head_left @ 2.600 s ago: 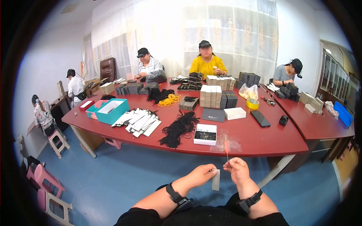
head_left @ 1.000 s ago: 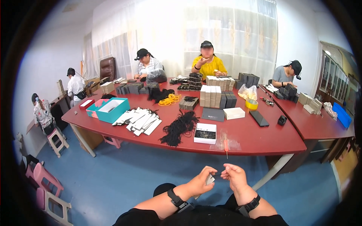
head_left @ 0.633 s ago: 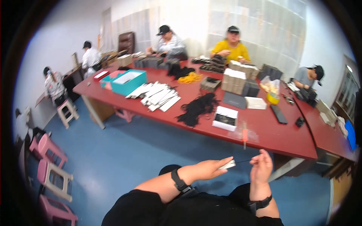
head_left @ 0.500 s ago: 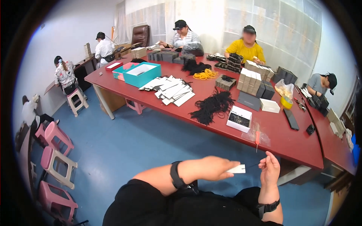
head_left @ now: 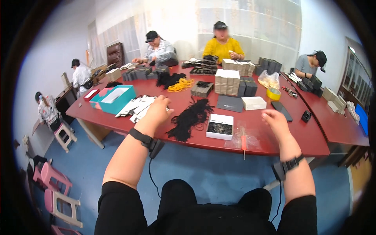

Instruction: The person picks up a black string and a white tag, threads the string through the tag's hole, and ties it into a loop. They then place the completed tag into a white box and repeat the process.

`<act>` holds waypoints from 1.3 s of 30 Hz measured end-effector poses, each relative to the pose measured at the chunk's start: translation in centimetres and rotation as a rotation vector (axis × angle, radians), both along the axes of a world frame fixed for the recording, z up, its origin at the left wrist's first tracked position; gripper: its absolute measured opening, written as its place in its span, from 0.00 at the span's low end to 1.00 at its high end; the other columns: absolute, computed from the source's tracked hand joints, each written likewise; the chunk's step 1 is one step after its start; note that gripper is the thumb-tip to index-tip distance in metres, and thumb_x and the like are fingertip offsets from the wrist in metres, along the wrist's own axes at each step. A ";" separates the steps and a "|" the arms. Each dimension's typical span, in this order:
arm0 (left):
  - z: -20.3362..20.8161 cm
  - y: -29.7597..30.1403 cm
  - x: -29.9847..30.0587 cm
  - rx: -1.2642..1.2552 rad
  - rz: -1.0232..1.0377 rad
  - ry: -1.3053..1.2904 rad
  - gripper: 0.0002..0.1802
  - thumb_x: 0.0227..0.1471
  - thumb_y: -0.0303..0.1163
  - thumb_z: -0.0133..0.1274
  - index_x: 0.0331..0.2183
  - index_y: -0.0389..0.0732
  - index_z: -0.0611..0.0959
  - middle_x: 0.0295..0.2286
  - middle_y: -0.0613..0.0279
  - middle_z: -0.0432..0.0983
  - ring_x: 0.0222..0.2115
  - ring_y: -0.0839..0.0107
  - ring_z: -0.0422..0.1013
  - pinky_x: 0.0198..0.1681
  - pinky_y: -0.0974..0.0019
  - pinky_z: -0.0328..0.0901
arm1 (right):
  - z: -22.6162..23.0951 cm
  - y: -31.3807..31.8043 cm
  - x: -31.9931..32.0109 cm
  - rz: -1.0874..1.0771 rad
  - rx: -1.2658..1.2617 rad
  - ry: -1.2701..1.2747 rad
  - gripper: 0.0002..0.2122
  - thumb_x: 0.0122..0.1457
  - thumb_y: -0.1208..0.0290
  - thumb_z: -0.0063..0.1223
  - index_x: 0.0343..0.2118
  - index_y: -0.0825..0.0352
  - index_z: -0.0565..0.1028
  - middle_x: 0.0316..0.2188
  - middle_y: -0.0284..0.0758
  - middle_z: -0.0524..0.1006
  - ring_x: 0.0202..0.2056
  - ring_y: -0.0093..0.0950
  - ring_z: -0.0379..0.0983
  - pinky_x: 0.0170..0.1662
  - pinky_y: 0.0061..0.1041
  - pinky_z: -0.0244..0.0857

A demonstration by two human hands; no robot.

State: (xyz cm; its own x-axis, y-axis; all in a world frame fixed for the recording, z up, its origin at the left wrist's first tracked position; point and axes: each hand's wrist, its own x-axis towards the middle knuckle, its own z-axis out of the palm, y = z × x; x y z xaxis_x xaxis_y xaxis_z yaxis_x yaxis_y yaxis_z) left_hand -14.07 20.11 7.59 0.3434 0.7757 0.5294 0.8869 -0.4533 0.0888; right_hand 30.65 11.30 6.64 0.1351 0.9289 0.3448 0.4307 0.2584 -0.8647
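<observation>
My left hand (head_left: 158,111) is stretched over the table at the right edge of a pile of white card strips (head_left: 137,106). Its thumb and fingers are apart, and nothing shows between them. A tangled heap of black cords (head_left: 192,119) lies just right of it. My right hand (head_left: 276,122) hovers above the table's near right part, left of a dark phone (head_left: 282,111). Its fingers are curled and smeared by motion, so whether they hold anything is unclear. Between my hands are a white box of small dark pieces (head_left: 219,127) and an orange-handled awl (head_left: 243,143) on clear plastic.
A turquoise box (head_left: 117,100) stands at left. Yellow cords (head_left: 181,85), stacked cards (head_left: 227,82), a grey flat box (head_left: 230,103), a white box (head_left: 254,103) and yellow tape (head_left: 273,93) lie farther back on the red table (head_left: 172,145). Several people work around; stools (head_left: 56,176) stand left.
Both hands have moved forward from my lap to over the table and apart. The white card strip that was in my left hand is no longer seen there. The view has shifted right.
</observation>
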 end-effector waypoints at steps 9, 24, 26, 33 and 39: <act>0.6 8.1 17.3 -0.023 -0.568 0.209 0.06 0.42 0.30 0.50 0.25 0.38 0.77 0.31 0.52 0.71 0.35 0.53 0.69 0.39 0.56 0.66 | -4.3 11.4 5.7 -0.112 0.287 -0.902 0.18 0.46 0.71 0.56 0.43 0.62 0.74 0.45 0.38 0.72 0.49 0.37 0.66 0.54 0.32 0.60; -2.6 13.0 16.4 -0.322 -0.540 0.092 0.16 0.29 0.16 0.59 0.26 0.35 0.72 0.25 0.57 0.66 0.24 0.64 0.69 0.26 0.65 0.63 | -3.7 11.0 2.7 -0.172 0.229 -0.963 0.10 0.48 0.72 0.51 0.34 0.59 0.78 0.44 0.32 0.69 0.50 0.31 0.64 0.48 0.32 0.62; -3.4 14.6 15.4 -0.269 -0.687 0.129 0.17 0.34 0.10 0.54 0.27 0.37 0.68 0.23 0.62 0.63 0.19 0.69 0.69 0.20 0.69 0.64 | -3.7 11.1 2.4 -0.157 0.233 -0.936 0.12 0.47 0.72 0.52 0.36 0.61 0.77 0.44 0.33 0.69 0.51 0.31 0.63 0.51 0.32 0.59; -2.6 12.5 17.2 -0.335 -0.574 0.048 0.20 0.28 0.12 0.57 0.28 0.36 0.69 0.24 0.59 0.63 0.21 0.68 0.65 0.25 0.67 0.61 | -2.8 9.9 2.9 -0.140 0.169 -0.915 0.14 0.46 0.74 0.51 0.40 0.60 0.74 0.43 0.34 0.71 0.50 0.31 0.65 0.53 0.31 0.56; -2.1 13.2 16.2 -0.316 -0.503 0.029 0.17 0.29 0.14 0.57 0.26 0.36 0.70 0.24 0.57 0.64 0.22 0.63 0.66 0.25 0.63 0.62 | -2.2 10.2 3.0 -0.115 0.129 -0.826 0.12 0.43 0.75 0.53 0.35 0.58 0.75 0.36 0.36 0.77 0.43 0.35 0.72 0.48 0.32 0.61</act>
State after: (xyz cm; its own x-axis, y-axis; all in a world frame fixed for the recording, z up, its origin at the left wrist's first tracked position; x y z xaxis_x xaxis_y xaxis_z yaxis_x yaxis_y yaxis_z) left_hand 2.13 33.27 5.52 0.7205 0.6327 0.2840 0.5745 -0.7739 0.2665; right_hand 33.67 21.46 4.48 -0.1162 0.8713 0.4768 0.9415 0.2495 -0.2265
